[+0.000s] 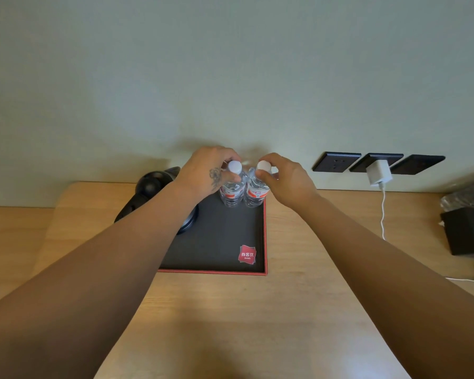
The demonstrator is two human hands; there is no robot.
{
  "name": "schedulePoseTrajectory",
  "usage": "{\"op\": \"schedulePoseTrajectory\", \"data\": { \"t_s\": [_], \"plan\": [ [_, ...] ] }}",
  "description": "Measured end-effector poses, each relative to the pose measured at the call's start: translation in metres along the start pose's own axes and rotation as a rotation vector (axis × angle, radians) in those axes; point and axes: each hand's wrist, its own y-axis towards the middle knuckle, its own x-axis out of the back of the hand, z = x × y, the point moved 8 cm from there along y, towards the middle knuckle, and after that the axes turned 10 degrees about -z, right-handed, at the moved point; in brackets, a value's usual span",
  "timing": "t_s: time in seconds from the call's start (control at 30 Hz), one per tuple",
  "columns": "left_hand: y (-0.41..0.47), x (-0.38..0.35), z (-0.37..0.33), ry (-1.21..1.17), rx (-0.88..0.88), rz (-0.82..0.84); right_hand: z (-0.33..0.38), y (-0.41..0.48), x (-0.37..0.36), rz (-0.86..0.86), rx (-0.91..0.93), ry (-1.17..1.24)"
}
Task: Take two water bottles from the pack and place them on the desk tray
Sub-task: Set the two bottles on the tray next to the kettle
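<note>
2 bottles upright on the tray, a hand on each neck

Your left hand (212,170) pinches the left bottle (232,188) below its cap; your right hand (281,176) pinches the right bottle (256,191) the same way. Both stand touching at the tray's (216,250) far right corner, long axes vertical, so to let go you spread your fingers and lift straight up.

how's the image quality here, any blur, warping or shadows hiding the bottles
Head view: wide-angle warp bows the desk edge and stretches the forearms; the right margin smears, blurring the pack. Soft light casts faint hand shadows on the wall. Both bottles on the tray read clearly, caps partly covered by the left hand and right hand.
</note>
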Motion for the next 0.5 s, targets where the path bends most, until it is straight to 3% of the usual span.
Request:
{"op": "schedulePoseTrajectory", "data": {
  "t_s": [0.2, 0.37, 0.5],
  "plan": [
    [0.0, 0.0, 0.005, -0.01, 0.079, -0.071, -0.003, 0.004, -0.006, -0.02, -0.035, 0.051],
    [-0.004, -0.012, 0.011, -0.176, 0.021, -0.071, -0.013, 0.008, -0.011, -0.042, -0.095, 0.213],
    [-0.004, -0.02, 0.02, -0.226, 0.076, -0.054, -0.02, 0.005, -0.018, 0.004, -0.176, 0.357]
  ]
}}
